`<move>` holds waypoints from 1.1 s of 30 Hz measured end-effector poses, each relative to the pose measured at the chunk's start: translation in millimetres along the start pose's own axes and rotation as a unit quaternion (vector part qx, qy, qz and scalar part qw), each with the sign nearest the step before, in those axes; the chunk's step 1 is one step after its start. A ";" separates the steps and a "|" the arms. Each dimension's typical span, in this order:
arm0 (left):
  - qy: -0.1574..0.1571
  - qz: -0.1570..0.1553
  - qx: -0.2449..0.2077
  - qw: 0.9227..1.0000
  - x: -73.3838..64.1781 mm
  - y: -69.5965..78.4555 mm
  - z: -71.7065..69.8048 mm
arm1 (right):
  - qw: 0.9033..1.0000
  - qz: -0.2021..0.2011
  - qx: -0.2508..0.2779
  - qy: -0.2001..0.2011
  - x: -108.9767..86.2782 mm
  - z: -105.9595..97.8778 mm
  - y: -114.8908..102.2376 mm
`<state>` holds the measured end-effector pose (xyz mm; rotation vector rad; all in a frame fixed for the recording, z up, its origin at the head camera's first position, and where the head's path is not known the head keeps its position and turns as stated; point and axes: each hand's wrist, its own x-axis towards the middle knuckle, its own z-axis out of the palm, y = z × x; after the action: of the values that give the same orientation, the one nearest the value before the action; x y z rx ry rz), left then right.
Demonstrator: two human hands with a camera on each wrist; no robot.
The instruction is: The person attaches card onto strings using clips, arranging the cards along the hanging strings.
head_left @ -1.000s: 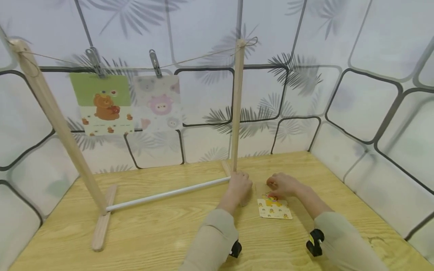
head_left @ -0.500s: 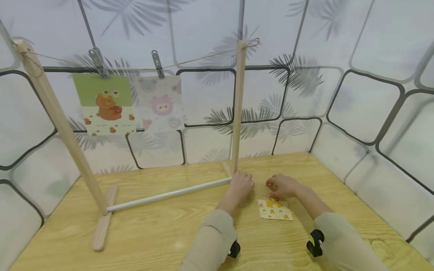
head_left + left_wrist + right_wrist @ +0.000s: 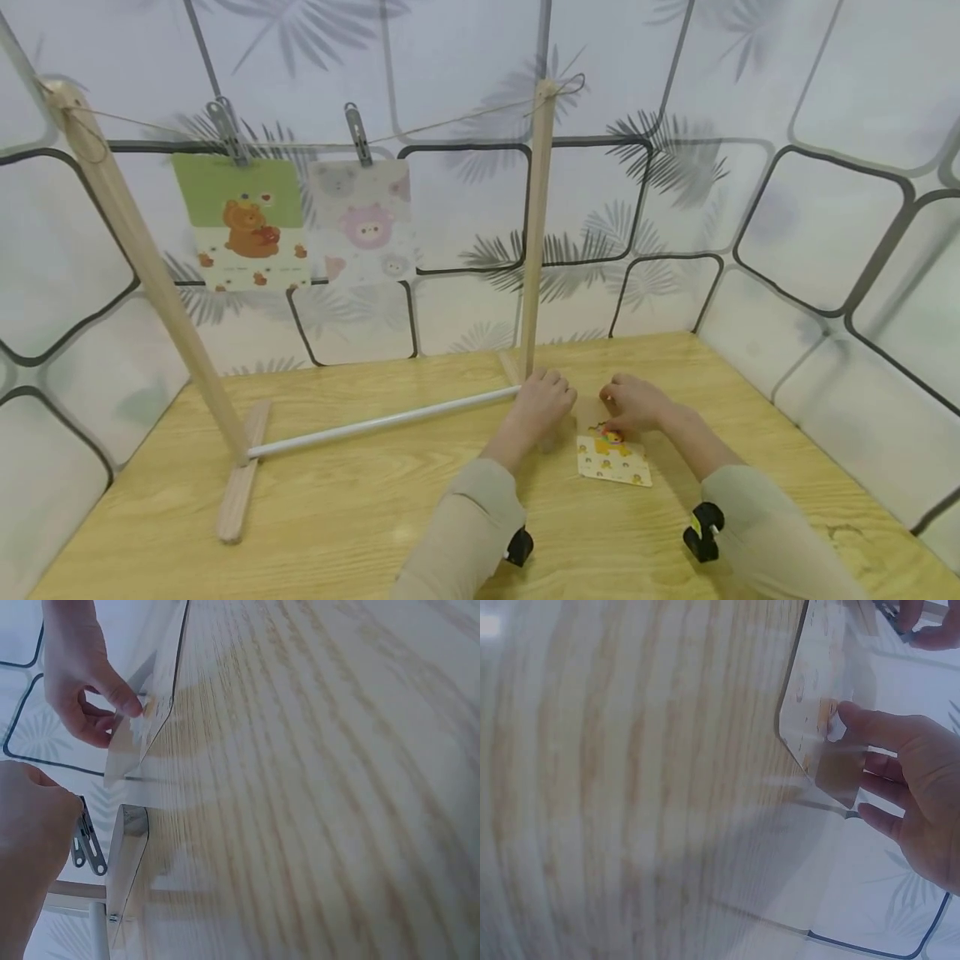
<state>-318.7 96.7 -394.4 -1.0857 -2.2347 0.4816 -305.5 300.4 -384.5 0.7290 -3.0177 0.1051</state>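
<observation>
In the head view my right hand (image 3: 641, 406) pinches a small picture card (image 3: 615, 463) by its far part, thumb on the printed face. The card has a pale yellow lower half with little animal figures and a larger orange one in the middle; its upper part is partly behind the fingers. In the right wrist view the fingers bend behind the tilted card (image 3: 814, 690). My left hand (image 3: 542, 407) is just left of the card, by the right post's foot. It grips a grey clothespin (image 3: 88, 838), whose other end is hidden in the fingers.
A wooden stand has a left post (image 3: 161, 275), a right post (image 3: 537, 225) and a white rod (image 3: 382, 423) low between them. From its string (image 3: 457, 118) hang a bear card (image 3: 251, 225) and a pink animal card (image 3: 365, 223), each under a grey clothespin.
The head view has shifted slightly, so the stand appears a little further right. Both hands keep their holds, with the left hand slightly nearer the card.
</observation>
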 end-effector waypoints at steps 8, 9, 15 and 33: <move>0.026 0.001 -0.009 1.000 0.3 -3.6 -5.1 | 0.999 -0.003 -0.032 0.022 -0.1 -1.0 0.2; 0.028 0.002 -0.008 1.000 0.1 -4.2 -5.8 | 0.999 -0.005 -0.038 0.024 -0.3 -1.3 -0.2; 0.037 0.018 -0.009 0.999 -2.5 -6.6 -8.1 | 0.996 -0.021 -0.064 0.053 -1.5 -1.1 -2.4; 0.086 0.038 0.002 0.996 -19.5 -28.7 -11.5 | 0.963 -0.155 -0.083 0.207 3.4 -3.5 -3.9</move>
<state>-318.4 64.6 -376.9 -1.1690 -2.0475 0.4073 -306.7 295.7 -380.6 1.0044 -2.4542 -0.0062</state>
